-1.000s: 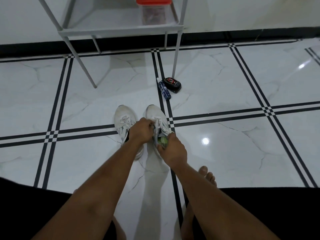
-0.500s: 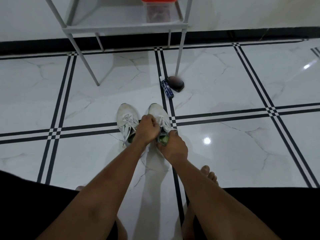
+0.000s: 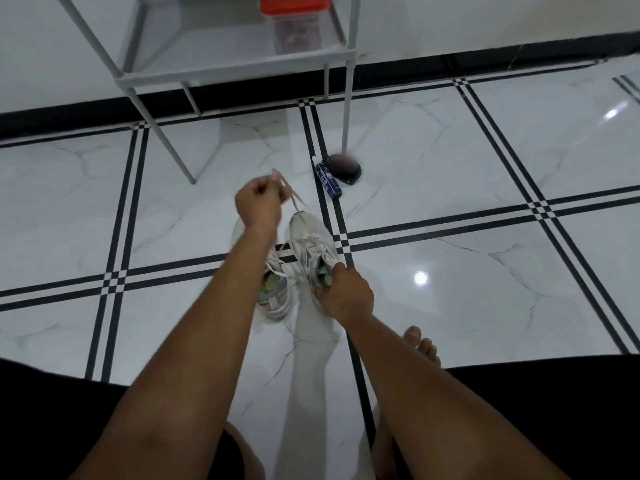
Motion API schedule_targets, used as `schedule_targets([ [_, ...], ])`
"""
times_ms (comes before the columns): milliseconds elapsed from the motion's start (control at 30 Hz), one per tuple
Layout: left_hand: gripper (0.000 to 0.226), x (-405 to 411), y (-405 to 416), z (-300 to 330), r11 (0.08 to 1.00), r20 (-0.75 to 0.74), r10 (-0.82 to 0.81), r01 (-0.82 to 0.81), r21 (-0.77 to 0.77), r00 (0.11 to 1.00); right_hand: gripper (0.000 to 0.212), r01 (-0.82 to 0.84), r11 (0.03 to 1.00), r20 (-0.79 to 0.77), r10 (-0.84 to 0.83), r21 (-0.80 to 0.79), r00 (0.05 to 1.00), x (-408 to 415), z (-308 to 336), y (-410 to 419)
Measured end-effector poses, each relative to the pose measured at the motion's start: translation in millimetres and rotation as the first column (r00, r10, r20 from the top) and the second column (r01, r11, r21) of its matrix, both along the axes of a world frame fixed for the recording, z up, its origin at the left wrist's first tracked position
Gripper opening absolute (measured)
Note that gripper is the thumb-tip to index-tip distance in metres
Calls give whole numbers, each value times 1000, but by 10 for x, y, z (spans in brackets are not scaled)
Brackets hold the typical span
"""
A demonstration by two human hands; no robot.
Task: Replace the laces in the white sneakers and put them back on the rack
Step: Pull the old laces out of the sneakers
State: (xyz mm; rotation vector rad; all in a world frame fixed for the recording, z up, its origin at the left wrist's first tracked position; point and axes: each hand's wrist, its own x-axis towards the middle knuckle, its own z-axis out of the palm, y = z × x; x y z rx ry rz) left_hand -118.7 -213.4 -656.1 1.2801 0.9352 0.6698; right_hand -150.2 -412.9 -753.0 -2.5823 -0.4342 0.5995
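Left hand lifted — lace pulled out (right hand steadies sneaker).

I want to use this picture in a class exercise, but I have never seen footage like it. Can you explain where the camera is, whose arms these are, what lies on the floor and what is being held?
There is no machine here. The camera is worn on a person's head and looks down at their own two arms. They sit on a tiled floor. The left hand is raised, its fingers pinching a white lace pulled up from the right sneaker. The right hand grips that sneaker's heel end. A second sneaker lies beside it. Further off are a blue tube, a dark round thing, and a grey rack with a red-lidded box.
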Motion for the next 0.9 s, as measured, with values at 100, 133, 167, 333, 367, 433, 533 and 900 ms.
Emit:
schedule_targets([
  [100,45,-50,206,36,976,-209,-137,169,140,968,54,1,1000,-1,-1,7,1000,-2,18,-1],
  [133,52,-103,214,-46,946,-394,-213,289,147,894,54,3,1000,-1,-3,7,1000,-4,25,-2],
  [167,55,-172,158,-137,903,-546,-297,416,106,784,54,3,1000,-1,-3,6,1000,-7,35,-7],
  [333,37,-445,-475,-700,769,-670,-448,637,49,592,53,6,1000,-2,-6,-1,1000,-13,63,4],
  [367,28,-463,-579,-772,750,-658,-428,650,123,619,52,4,1000,2,-4,-9,1000,-8,62,12],
  [433,16,-465,-680,-844,726,-628,-387,643,244,676,49,1,1000,5,-1,-23,1000,-6,49,15],
  [533,10,-387,-620,-803,775,-535,-303,531,343,789,54,-2,999,8,3,-37,1000,-16,49,19],
  [900,15,-542,-479,-896,728,-633,-483,679,94,606,58,-16,1000,-9,16,-26,1000,-14,45,2],
])
